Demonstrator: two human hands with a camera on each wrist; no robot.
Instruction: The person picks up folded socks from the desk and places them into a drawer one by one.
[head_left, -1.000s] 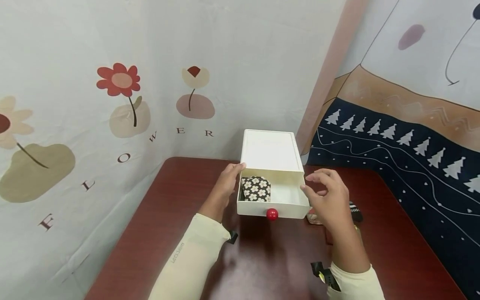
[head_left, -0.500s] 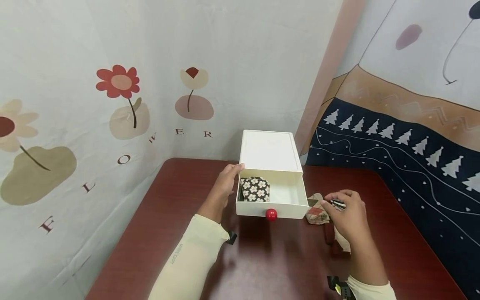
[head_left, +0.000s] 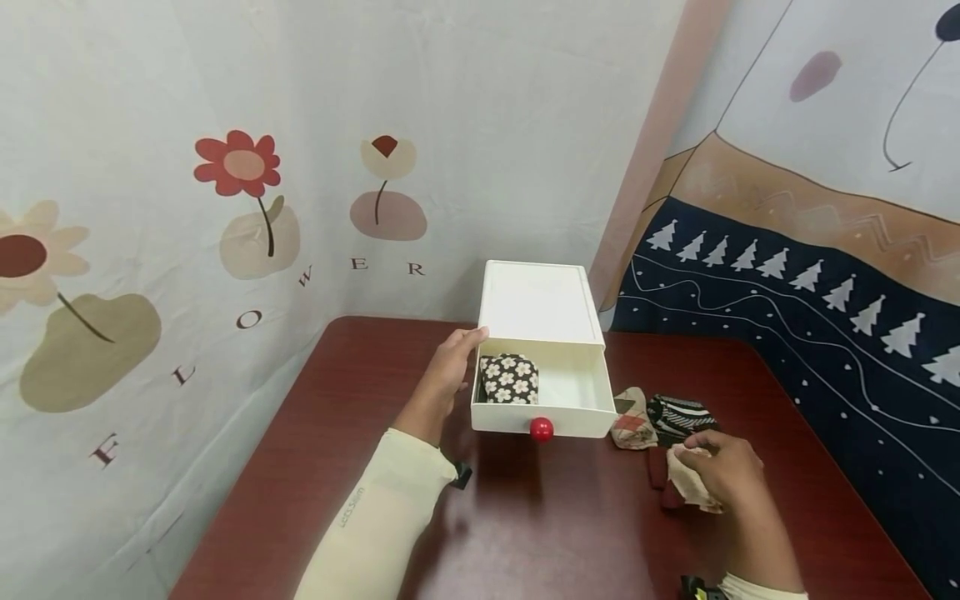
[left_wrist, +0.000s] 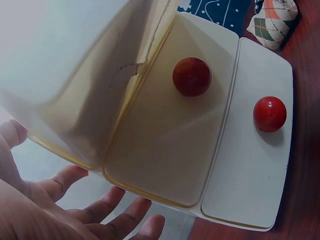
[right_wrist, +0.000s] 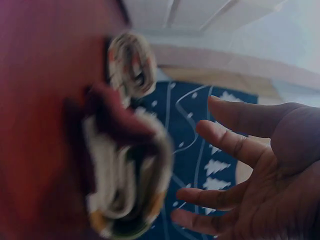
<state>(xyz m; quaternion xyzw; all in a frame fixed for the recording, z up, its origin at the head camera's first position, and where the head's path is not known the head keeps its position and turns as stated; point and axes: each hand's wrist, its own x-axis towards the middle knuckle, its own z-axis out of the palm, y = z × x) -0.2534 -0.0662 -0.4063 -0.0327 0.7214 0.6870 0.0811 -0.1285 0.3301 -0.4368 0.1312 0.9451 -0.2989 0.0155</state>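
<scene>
A white cabinet has its top drawer pulled out; a black rolled sock with pale flowers lies at the drawer's left. My left hand rests along the cabinet's left side, thumb at the upper edge; the left wrist view shows its spread fingertips touching the side edge. Over a cream rolled sock with dark red parts is my right hand. In the right wrist view that hand's fingers are spread, with a gap to the rolled sock. Contact is unclear in the head view.
Beside the cabinet lie a checked rolled sock and a black-and-white striped one. A red knob sticks out from the open drawer. Below it are two closed drawer fronts with red knobs. Printed cloths hang behind the dark red table.
My right hand has moved from the drawer's right side, past the striped sock, down and right to the cream sock. The left hand keeps its place on the cabinet.
</scene>
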